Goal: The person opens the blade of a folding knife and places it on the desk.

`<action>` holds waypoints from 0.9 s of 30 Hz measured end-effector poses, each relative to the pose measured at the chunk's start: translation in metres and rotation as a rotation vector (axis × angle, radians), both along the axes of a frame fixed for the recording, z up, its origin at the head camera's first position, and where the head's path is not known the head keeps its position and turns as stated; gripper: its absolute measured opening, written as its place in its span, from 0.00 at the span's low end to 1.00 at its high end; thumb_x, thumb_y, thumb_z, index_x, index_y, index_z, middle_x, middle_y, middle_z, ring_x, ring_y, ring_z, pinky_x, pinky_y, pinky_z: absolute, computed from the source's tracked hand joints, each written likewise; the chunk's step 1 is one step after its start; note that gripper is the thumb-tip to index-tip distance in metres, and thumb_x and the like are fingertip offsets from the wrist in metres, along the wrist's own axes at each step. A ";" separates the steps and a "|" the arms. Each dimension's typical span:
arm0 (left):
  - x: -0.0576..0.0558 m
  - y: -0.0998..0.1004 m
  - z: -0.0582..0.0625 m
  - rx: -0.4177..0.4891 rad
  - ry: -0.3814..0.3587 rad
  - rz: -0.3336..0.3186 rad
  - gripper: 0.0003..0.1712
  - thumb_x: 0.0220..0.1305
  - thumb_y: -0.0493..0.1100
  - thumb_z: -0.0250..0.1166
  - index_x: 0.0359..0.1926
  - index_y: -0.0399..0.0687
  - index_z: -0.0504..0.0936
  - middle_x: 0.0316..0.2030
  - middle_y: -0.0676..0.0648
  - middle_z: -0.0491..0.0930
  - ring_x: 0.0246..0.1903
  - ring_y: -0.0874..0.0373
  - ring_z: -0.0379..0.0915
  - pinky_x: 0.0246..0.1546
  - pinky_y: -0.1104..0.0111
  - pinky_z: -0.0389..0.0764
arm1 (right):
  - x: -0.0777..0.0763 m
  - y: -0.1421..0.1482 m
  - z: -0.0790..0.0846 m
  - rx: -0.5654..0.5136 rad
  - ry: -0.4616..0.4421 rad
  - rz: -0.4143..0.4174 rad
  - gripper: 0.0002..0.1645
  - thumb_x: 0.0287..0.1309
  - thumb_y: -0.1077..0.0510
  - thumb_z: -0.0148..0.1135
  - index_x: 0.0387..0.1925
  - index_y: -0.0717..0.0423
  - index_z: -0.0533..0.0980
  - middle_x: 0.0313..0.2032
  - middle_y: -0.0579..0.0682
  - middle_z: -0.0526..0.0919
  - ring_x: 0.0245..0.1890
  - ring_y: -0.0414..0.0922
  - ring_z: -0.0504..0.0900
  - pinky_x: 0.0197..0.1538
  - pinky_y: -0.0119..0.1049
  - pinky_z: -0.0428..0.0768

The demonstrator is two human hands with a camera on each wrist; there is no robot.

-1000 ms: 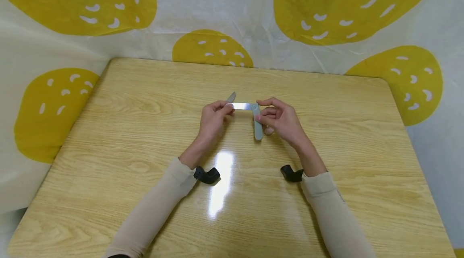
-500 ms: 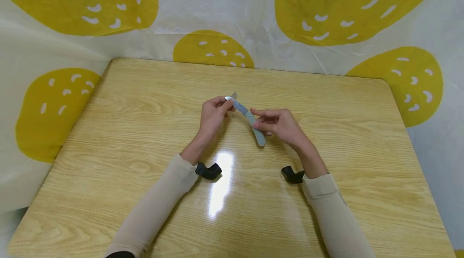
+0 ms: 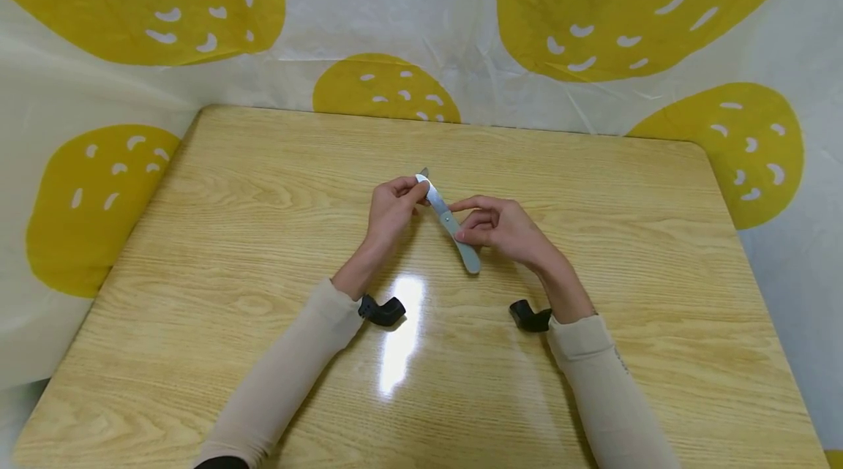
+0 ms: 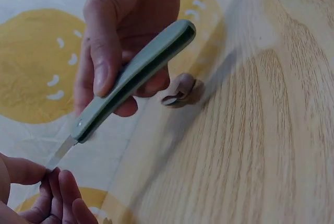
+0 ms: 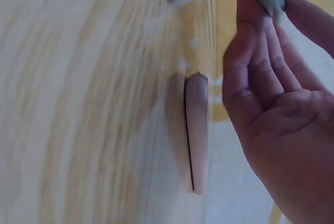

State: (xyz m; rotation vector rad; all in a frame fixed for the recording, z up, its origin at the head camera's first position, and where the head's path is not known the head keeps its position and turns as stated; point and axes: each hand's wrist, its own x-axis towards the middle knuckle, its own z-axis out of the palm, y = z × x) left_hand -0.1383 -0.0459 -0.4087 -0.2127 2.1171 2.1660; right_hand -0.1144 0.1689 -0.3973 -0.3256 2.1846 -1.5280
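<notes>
Knife unfolded between two hands

We look down on a pale wood-grain worktop [image 3: 263, 279] with rounded far corners and a bright streak of glare near its middle. Around its far and side edges hangs a white sheet [image 3: 388, 8] printed with large yellow shapes, each flecked with small white marks.

Both arms reach in from the near side, in beige sleeves [image 3: 290, 366], with a black piece [image 3: 384, 312] at each wrist. The left hand [image 3: 394, 207] bends inward, and its grip is a pinch of thumb and fingers on the blade [image 3: 437, 199], close to the tip. The right hand [image 3: 507, 229] comes in from the other side, its grip holding the handle [image 3: 469, 255]: thumb along the face, forefinger stretched towards the pivot.

The knife [image 3: 448, 222] hangs above the worktop between the hands, blade and handle nearly in one line, slanting from the far left to the near right. Just beyond the left fingertips we make out a small grey tip [image 3: 424, 172] (we cannot tell what it belongs to).
</notes>
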 end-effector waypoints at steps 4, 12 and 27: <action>0.000 0.002 0.002 -0.007 0.009 -0.047 0.13 0.73 0.40 0.65 0.47 0.33 0.86 0.28 0.55 0.83 0.32 0.60 0.80 0.36 0.65 0.78 | -0.001 -0.007 0.000 -0.016 0.014 0.016 0.24 0.71 0.58 0.66 0.65 0.57 0.75 0.38 0.55 0.90 0.33 0.42 0.87 0.42 0.39 0.86; 0.006 0.005 0.001 -0.046 0.004 -0.107 0.15 0.75 0.43 0.63 0.54 0.36 0.83 0.43 0.40 0.86 0.42 0.51 0.83 0.42 0.64 0.79 | -0.007 -0.017 0.002 0.015 0.029 -0.109 0.13 0.72 0.54 0.66 0.50 0.57 0.79 0.36 0.51 0.92 0.36 0.45 0.88 0.34 0.33 0.80; 0.035 -0.005 -0.008 -0.295 0.117 -0.236 0.18 0.72 0.44 0.67 0.58 0.42 0.78 0.50 0.43 0.83 0.50 0.51 0.80 0.47 0.67 0.78 | -0.019 -0.025 0.001 -0.243 -0.008 -0.367 0.12 0.71 0.60 0.64 0.48 0.63 0.74 0.40 0.50 0.86 0.36 0.46 0.91 0.51 0.46 0.89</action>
